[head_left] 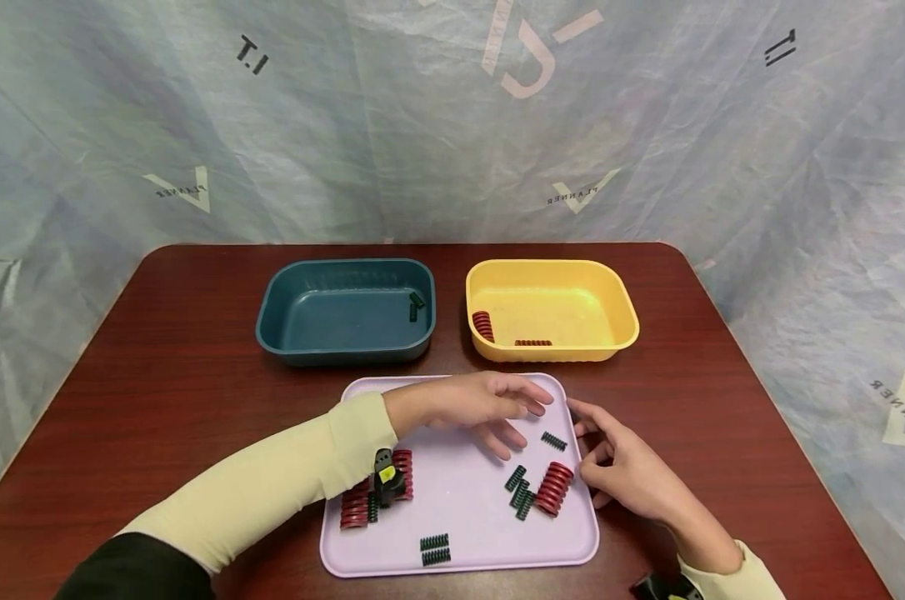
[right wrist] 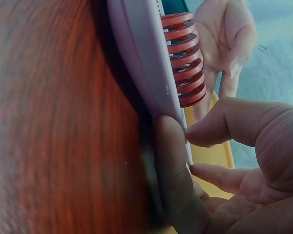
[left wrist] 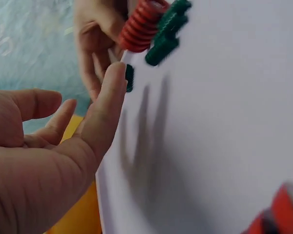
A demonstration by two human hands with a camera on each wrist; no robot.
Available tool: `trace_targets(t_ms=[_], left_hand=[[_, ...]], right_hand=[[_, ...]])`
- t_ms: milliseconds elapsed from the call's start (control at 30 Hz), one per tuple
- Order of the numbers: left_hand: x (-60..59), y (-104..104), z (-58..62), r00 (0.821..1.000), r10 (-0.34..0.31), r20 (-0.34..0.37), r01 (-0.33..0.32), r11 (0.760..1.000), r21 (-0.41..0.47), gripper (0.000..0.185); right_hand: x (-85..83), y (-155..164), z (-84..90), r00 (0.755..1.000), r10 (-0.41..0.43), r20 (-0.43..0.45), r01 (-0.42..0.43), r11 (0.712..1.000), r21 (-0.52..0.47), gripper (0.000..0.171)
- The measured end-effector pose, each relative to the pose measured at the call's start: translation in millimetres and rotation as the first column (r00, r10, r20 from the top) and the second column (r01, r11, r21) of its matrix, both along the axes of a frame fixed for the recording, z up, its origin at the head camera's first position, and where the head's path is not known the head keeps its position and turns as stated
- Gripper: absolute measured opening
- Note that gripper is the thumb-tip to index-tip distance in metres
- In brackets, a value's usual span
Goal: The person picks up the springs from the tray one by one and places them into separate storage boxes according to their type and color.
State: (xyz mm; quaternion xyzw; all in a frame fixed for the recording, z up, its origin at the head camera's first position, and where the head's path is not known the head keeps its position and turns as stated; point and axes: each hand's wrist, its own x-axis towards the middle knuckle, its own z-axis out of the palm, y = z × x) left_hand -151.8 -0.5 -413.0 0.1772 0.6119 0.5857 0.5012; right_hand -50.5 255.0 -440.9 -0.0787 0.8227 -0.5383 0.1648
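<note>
My left hand point(head_left: 478, 404) reaches over the upper part of the lilac tray point(head_left: 467, 533), fingers spread and nothing in them. At the tray's right edge, my right hand point(head_left: 628, 471) pinches the rim, with one finger point(right wrist: 171, 161) along the outer side. A large red coil spring point(head_left: 554, 489) lies on the tray close to that hand. Beside it are several small dark green springs point(head_left: 521, 493), and another green spring point(head_left: 553, 441) lies farther up. Two green springs point(head_left: 435, 549) lie near the front edge. More red springs point(head_left: 354, 507) at the left are partly hidden by the left wrist.
Behind the tray, a dark teal bin point(head_left: 325, 354) holds small green springs point(head_left: 415, 307). A yellow bin point(head_left: 565, 353) to its right holds red springs point(head_left: 482, 325). All stand on a reddish-brown wooden table point(head_left: 160, 375), with a printed curtain point(head_left: 437, 167) behind.
</note>
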Motion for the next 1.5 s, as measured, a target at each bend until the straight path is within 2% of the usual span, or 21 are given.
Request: trace_targets(t_ms=[200,433,667,933,1167,1300,1500], left_hand=[[3.6,12,-4.6,0.999,0.009,0.033,-0.01,1.0,0.013,0.042],[5.2,23,-11.6,1.0,0.013,0.027,-0.014,1.0,0.028,0.043],[3.8,27,-16.6,1.0,0.007,0.03,-0.008,1.0,0.022,0.045],[-0.7,20,-17.5,0.999,0.045,-0.011,-0.046,0.999,-0.027,0.039],[-7.4,7,-10.3,0.992,0.046,-0.121,-0.057,0.995,-0.087,0.036],[-9.5,0,-8.0,0.984,0.024,-0.178,-0.044,0.993,-0.112,0.034],[-11.6,-11,-5.6,0.989,0.001,-0.149,-0.009,0.998,-0.056,0.04]], right_hand=[[-0.5,1,-0.6,1.0,0.004,-0.005,-0.005,1.0,-0.006,0.082],[-0.9,1,-0.9,1.0,0.003,-0.002,-0.003,1.0,0.009,0.083],[-0.4,1,-1.4,1.0,0.006,-0.004,-0.006,1.0,-0.018,0.082],[0.3,0,-1.9,1.0,0.011,-0.029,-0.012,1.0,-0.022,0.083],[-0.6,1,-1.1,1.0,0.006,-0.019,-0.006,1.0,0.0,0.083],[-0.5,1,-1.6,1.0,0.009,-0.022,-0.009,1.0,0.001,0.082],[-0.2,1,-2.3,1.0,0.006,-0.018,-0.006,1.0,0.0,0.082]])
